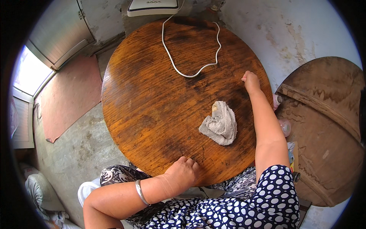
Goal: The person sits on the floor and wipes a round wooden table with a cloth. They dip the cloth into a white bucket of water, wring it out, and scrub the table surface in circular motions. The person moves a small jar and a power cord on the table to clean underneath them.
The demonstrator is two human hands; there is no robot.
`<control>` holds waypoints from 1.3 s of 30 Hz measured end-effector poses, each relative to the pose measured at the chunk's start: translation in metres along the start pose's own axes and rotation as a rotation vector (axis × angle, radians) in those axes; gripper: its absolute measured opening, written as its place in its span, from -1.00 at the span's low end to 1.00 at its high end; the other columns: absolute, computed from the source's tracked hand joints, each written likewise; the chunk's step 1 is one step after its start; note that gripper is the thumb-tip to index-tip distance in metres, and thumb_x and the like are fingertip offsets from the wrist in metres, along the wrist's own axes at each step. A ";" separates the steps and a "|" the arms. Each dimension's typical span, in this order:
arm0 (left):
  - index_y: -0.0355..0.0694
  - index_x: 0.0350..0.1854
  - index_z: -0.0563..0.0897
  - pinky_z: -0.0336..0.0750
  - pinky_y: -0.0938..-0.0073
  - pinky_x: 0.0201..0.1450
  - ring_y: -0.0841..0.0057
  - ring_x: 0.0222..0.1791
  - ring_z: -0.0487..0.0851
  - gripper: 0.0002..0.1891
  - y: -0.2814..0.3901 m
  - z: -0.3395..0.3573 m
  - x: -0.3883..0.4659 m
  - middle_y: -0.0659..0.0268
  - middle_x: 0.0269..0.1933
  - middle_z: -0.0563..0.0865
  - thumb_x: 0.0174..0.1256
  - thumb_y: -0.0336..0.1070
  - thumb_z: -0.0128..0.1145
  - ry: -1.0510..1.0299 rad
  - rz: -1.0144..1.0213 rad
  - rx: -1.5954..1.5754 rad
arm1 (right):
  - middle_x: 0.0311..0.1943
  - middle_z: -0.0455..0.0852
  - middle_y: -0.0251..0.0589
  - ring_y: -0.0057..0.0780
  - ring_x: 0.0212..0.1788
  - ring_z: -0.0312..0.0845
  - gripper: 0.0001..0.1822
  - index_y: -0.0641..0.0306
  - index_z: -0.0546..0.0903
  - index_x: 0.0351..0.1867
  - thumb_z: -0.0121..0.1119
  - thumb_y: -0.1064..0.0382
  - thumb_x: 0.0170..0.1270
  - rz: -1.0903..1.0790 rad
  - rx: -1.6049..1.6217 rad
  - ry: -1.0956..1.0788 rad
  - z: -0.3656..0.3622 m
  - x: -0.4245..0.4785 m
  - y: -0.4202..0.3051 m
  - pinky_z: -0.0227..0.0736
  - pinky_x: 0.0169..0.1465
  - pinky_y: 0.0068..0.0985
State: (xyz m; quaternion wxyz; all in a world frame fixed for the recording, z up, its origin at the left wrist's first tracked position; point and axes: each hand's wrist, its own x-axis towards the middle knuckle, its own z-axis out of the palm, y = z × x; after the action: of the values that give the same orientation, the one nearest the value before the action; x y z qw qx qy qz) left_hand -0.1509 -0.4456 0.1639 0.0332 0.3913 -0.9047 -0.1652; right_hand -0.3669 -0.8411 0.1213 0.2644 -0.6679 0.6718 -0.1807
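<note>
A round wooden table [137, 108] with worn, dark-stained grain stands before me. My left hand [183, 173] rests at its near edge, fingers curled under and nothing visible in them. Towards the right rim, my right hand [251, 81] is closed into a loose fist over the tabletop; its palm is hidden, and I see no object in it. Between the two hands lies a crumpled grey-white cloth [220, 124], touched by neither. A white cable [190, 76] loops across the far part of the table, well away from the left hand.
A white device [153, 8] sits beyond the far rim. On the right, a round wooden board [323, 128] leans against the wall, with a clear plastic bottle [285, 127] beside the table. A pink mat [71, 97] lies on the floor near the door [60, 31].
</note>
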 end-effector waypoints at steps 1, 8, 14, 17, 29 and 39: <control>-0.26 -0.26 0.66 0.44 0.41 -0.18 0.39 -0.23 0.61 -0.81 0.000 0.000 0.000 0.29 -0.30 0.62 0.13 -0.32 0.10 0.001 0.006 0.001 | -0.31 0.63 -0.09 -0.17 -0.17 0.50 -0.72 0.25 0.42 -0.46 -0.19 0.15 0.36 -0.088 -0.135 -0.019 -0.002 0.002 0.008 0.30 -0.03 -0.22; -0.26 -0.23 0.66 0.44 0.42 -0.19 0.39 -0.23 0.60 -0.79 0.000 -0.003 0.001 0.30 -0.30 0.62 0.14 -0.31 0.10 -0.018 0.019 0.028 | -0.31 0.55 -0.04 -0.12 -0.21 0.47 -0.77 0.27 0.40 -0.47 -0.14 0.31 0.40 -0.249 -0.230 -0.012 -0.001 0.004 0.016 0.34 -0.06 -0.21; -0.27 -0.23 0.67 0.44 0.42 -0.20 0.39 -0.23 0.60 -0.79 0.001 0.000 0.001 0.29 -0.31 0.62 0.14 -0.31 0.09 -0.004 0.005 0.019 | -0.25 0.56 -0.02 -0.10 -0.21 0.50 -0.87 0.27 0.43 -0.45 0.08 0.43 0.28 -0.319 -0.589 -0.059 0.000 0.004 0.005 0.44 -0.10 -0.18; -0.27 -0.25 0.67 0.43 0.42 -0.22 0.39 -0.24 0.59 -0.79 0.002 -0.002 0.002 0.29 -0.30 0.62 0.13 -0.31 0.10 -0.015 0.017 0.045 | -0.26 0.56 -0.02 -0.10 -0.21 0.52 -0.88 0.31 0.44 -0.43 0.10 0.48 0.26 -0.240 -0.418 -0.067 -0.001 0.007 0.013 0.46 -0.11 -0.21; -0.27 -0.31 0.64 0.42 0.41 -0.23 0.37 -0.25 0.57 -0.82 0.006 0.001 -0.001 0.26 -0.31 0.60 0.09 -0.30 0.11 0.035 -0.016 0.038 | -0.31 0.55 0.00 -0.16 -0.22 0.48 -0.86 0.32 0.40 -0.45 -0.05 0.40 0.31 0.070 0.215 -0.027 0.000 -0.007 0.001 0.39 -0.03 -0.21; -0.27 -0.30 0.64 0.44 0.40 -0.20 0.37 -0.24 0.59 -0.83 0.005 0.000 0.001 0.27 -0.32 0.58 0.11 -0.32 0.11 0.009 -0.020 0.033 | -0.06 0.55 0.01 0.02 -0.01 0.46 -0.80 0.35 0.53 -0.28 0.32 0.35 0.17 -0.748 -0.278 0.175 -0.001 -0.047 0.039 0.44 0.07 -0.24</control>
State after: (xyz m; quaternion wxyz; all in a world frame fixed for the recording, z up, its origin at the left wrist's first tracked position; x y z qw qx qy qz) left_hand -0.1554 -0.4429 0.1659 0.0293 0.4016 -0.9031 -0.1490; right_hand -0.4008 -0.7930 0.1042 0.0298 -0.8777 0.4205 -0.2280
